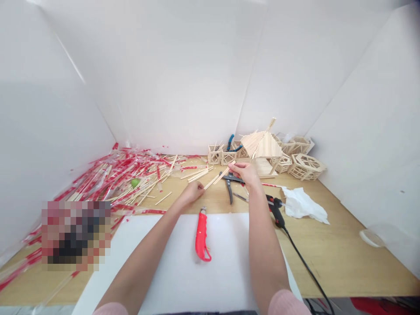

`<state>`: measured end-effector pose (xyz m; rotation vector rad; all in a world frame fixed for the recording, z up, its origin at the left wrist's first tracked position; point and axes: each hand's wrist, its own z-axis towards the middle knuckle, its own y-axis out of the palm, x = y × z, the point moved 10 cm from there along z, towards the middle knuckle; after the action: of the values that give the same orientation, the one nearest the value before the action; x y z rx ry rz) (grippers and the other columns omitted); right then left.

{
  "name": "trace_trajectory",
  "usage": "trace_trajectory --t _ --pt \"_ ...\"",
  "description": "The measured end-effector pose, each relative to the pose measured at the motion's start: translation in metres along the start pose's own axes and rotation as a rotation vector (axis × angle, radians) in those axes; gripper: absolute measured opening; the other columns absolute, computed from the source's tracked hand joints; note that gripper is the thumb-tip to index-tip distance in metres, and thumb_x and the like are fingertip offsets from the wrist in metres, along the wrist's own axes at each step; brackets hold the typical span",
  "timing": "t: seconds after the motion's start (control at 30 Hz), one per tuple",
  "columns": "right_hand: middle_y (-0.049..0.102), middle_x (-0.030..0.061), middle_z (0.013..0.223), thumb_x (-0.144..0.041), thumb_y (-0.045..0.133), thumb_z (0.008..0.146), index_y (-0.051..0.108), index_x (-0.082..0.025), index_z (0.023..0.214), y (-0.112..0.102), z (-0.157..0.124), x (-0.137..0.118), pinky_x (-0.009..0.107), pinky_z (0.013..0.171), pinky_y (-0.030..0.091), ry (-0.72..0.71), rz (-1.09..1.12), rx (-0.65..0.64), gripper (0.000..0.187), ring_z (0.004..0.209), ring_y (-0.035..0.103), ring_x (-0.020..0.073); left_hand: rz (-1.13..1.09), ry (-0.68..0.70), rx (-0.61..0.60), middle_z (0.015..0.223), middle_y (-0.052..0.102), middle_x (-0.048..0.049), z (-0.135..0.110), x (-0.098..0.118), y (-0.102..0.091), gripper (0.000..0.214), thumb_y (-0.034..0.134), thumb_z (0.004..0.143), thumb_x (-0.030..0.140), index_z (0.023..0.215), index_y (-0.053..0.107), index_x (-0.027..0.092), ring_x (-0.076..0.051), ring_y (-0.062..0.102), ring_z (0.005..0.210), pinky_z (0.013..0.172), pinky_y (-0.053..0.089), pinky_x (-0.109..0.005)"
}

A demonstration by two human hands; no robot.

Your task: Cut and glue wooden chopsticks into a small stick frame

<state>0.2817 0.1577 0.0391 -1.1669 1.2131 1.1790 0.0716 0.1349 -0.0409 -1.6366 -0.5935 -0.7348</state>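
Observation:
My left hand (193,191) is closed around the near end of a few thin wooden sticks (215,178) that slant up to the right. My right hand (245,173) pinches the far end of the same sticks with its fingertips. Both hands hover over the wooden table (328,245), just beyond a white board (170,271). Black pliers (229,186) lie on the table under my right hand. A red utility knife (201,236) rests on the white board between my forearms.
A heap of sticks and red-and-white wrappers (121,175) covers the left of the table. Small wooden lattice cubes and a stick roof model (265,148) stand at the back. A black glue gun (277,212) with cord and crumpled white paper (303,203) lie right. White walls enclose the table.

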Motion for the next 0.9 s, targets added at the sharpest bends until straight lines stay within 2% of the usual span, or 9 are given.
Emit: trace_trajectory --t 0.1,0.23,0.37,0.53,0.63,0.77,0.9 --pt "0.068 0.0061 0.067 -0.043 0.078 0.051 0.071 -0.013 0.072 0.013 -0.004 0.001 0.021 0.051 0.043 0.059 0.016 -0.077 0.037 0.062 0.061 0.0134 -0.162 0.024 -0.069 0.068 0.066 -0.005 -0.002 0.008 -0.017 0.018 0.057 0.071 0.031 0.075 0.056 0.014 -0.015 0.06 0.061 0.057 0.043 -0.025" --pt "0.068 0.0053 0.069 -0.039 0.08 0.051 0.071 -0.013 0.074 0.034 -0.012 -0.006 0.021 0.056 0.045 0.069 0.043 -0.193 0.036 0.063 0.061 0.012 -0.579 0.108 -0.084 0.072 0.069 -0.0065 -0.015 0.041 -0.042 0.031 0.067 0.066 0.039 0.081 0.053 0.015 -0.015 0.063 0.067 0.058 0.042 -0.023" --pt "0.068 0.0048 0.07 -0.04 0.078 0.056 0.072 -0.014 0.078 0.049 -0.022 -0.023 0.02 0.057 0.045 0.018 0.055 -0.271 0.034 0.064 0.061 0.0116 -0.652 0.217 -0.017 0.071 0.068 -0.0051 -0.032 0.075 -0.058 0.034 0.071 0.062 0.041 0.077 0.056 0.015 -0.014 0.061 0.064 0.058 0.04 -0.023" --pt "0.068 0.0039 0.069 -0.037 0.078 0.056 0.072 -0.016 0.073 0.046 -0.032 -0.04 0.019 0.053 0.044 -0.014 0.074 -0.235 0.028 0.065 0.062 0.0124 -0.685 0.266 -0.044 0.078 0.07 -0.0064 -0.047 0.097 -0.053 0.032 0.068 0.067 0.042 0.078 0.055 0.015 -0.018 0.063 0.077 0.071 0.042 -0.028" --pt "0.068 0.0041 0.069 -0.038 0.077 0.058 0.072 -0.016 0.074 0.044 -0.037 -0.049 0.019 0.052 0.043 -0.048 0.063 -0.234 0.027 0.064 0.061 0.012 -0.69 0.285 -0.059 0.081 0.07 -0.0071 -0.051 0.102 -0.05 0.029 0.065 0.071 0.041 0.079 0.052 0.016 -0.017 0.063 0.077 0.069 0.042 -0.026" --pt "0.068 0.0053 0.068 -0.042 0.074 0.059 0.072 -0.015 0.073 0.041 -0.042 -0.056 0.021 0.053 0.043 -0.078 0.034 -0.222 0.03 0.061 0.059 0.012 -0.728 0.227 -0.098 0.08 0.07 -0.0073 -0.054 0.102 -0.046 0.026 0.061 0.074 0.04 0.082 0.05 0.017 -0.016 0.063 0.074 0.063 0.043 -0.025" --pt "0.067 0.005 0.067 -0.044 0.073 0.059 0.072 -0.014 0.075 0.045 -0.047 -0.06 0.023 0.057 0.044 -0.108 -0.01 -0.25 0.034 0.06 0.058 0.0119 -0.859 0.16 -0.192 0.083 0.07 -0.0095 -0.06 0.106 -0.039 0.028 0.061 0.073 0.04 0.085 0.053 0.016 -0.019 0.066 0.077 0.069 0.049 -0.031"
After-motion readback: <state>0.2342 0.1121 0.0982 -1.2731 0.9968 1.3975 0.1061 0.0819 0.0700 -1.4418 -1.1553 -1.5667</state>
